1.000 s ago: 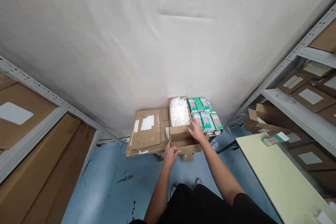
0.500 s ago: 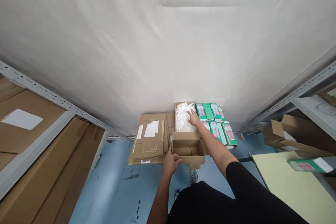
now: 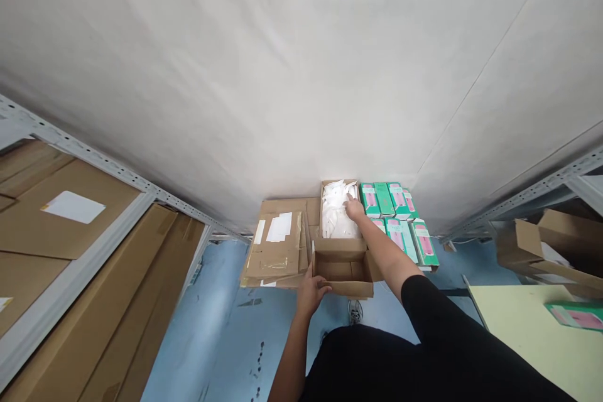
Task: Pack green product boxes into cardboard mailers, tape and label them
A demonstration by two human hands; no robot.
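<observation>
My left hand (image 3: 311, 293) grips the near left corner of a small open cardboard box (image 3: 343, 289), its thumb over the near wall. The inside of this box shows bare brown cardboard. Just beyond it stands another cardboard box (image 3: 321, 208), filled with white packets (image 3: 335, 213) that look like thin plastic or paper. My right hand (image 3: 354, 207) reaches into the right side of that filled box. Its fingers are drawn together on a white packet, and the fingertips are partly hidden.
Flattened cardboard (image 3: 276, 257) is stacked left of the boxes. Several green-and-pink boxes (image 3: 396, 232) stand to the right. Shelving with large cartons (image 3: 108, 301) flanks the left; an open carton (image 3: 560, 251) and a pale yellow tabletop (image 3: 522, 320) are at right. A white sheet wall (image 3: 330, 75) rises behind.
The fingers of my right hand have gone from spread above the white packets to drawn together among them. My left hand keeps its hold on the small box. The view has shifted slightly.
</observation>
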